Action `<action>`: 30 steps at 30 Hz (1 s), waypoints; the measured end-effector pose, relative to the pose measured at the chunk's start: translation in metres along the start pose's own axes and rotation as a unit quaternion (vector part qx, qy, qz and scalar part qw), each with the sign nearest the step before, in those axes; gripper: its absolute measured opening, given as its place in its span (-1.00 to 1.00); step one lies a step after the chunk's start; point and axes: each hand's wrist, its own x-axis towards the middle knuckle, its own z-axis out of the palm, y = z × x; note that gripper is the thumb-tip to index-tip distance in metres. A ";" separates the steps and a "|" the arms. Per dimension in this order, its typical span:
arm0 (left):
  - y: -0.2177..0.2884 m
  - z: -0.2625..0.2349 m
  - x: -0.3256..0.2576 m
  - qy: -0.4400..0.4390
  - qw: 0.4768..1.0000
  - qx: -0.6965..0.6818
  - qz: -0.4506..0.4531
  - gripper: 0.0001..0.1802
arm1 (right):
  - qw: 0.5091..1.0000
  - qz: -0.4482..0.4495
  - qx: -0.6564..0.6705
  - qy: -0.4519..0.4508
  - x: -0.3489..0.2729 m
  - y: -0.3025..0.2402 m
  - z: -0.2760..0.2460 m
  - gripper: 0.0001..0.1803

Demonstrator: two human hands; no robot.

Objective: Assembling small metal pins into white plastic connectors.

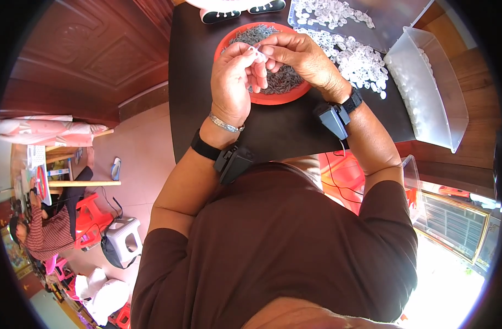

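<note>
My left hand (230, 82) pinches a small white plastic piece (258, 54) between thumb and fingertips. From the other side, the thumb and forefinger of my right hand (307, 57) close at the same piece; whether they also hold a tiny part is too small to tell. Both hands are above a round red basin (278, 100). Many small, thin grey parts (284, 82), shaped like screws or plugs, fill the basin. To the right of my right hand, a heap of small translucent white plastic pieces (363, 63) lies loose on the dark table (207, 131).
A clear bin (393, 24) lies at the far right with more white pieces at its mouth. Beside it, a long translucent bin (454, 109) stands along the right edge. Black-and-white shoes (221, 15) show at the far edge. Another person (51, 233) sits off to the left.
</note>
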 end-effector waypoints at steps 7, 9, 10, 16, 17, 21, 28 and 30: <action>0.001 -0.001 0.000 0.005 1.000 -0.012 -0.002 -0.82 | 0.998 -0.024 0.034 -0.042 0.000 0.002 -0.002 -0.76; 0.000 -0.003 0.001 0.009 1.000 -0.018 -0.003 -0.83 | 0.999 -0.004 0.022 -0.049 0.001 0.002 -0.002 -0.76; 0.000 -0.003 0.001 0.014 1.000 -0.023 -0.003 -0.83 | 0.999 -0.004 0.022 -0.049 0.001 0.001 -0.002 -0.76; 0.000 0.000 0.002 0.049 0.998 -0.029 0.009 -0.82 | 0.998 -0.016 -0.003 -0.054 0.000 -0.001 -0.005 -0.78; 0.001 -0.001 0.001 0.049 0.998 -0.029 0.009 -0.82 | 0.997 -0.026 -0.011 -0.068 0.001 0.000 -0.006 -0.79; 0.004 -0.006 0.001 0.010 0.999 0.010 -0.031 -0.83 | 0.994 -0.041 -0.048 -0.086 0.002 0.001 -0.010 -0.78; 0.004 -0.006 0.001 -0.023 0.998 0.009 -0.058 -0.84 | 0.997 -0.013 0.055 -0.053 0.001 0.001 -0.012 -0.80; 0.005 -0.005 0.001 -0.017 0.998 -0.003 -0.058 -0.84 | 0.997 -0.006 0.051 -0.058 0.001 0.001 -0.014 -0.80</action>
